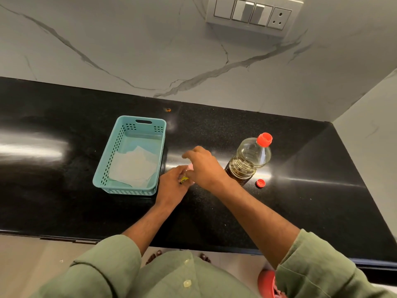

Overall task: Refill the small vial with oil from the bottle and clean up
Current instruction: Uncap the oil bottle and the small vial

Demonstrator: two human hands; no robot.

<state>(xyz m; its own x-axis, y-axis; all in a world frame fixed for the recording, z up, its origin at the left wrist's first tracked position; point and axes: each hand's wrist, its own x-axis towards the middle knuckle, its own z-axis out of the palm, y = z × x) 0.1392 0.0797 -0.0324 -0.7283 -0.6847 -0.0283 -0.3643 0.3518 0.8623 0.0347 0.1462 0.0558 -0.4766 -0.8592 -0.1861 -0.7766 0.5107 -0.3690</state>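
Observation:
My left hand (pixel 171 186) grips a small vial (pixel 184 179) on the black counter; only a yellow bit of it shows between the fingers. My right hand (pixel 204 166) is curled over the vial's top, fingers on something pinkish (pixel 190 167), likely its cap. A clear plastic oil bottle (pixel 249 160) with a red cap on stands to the right of my hands, dark oil filling its lower part. A small loose red cap (pixel 260 183) lies on the counter at the bottle's base.
A teal perforated basket (pixel 116 168) holding a white paper tissue (pixel 133 166) sits just left of my hands. The black countertop (pixel 64 190) meets a marble wall behind and a side wall at right. A switch panel (pixel 251 15) is on the wall.

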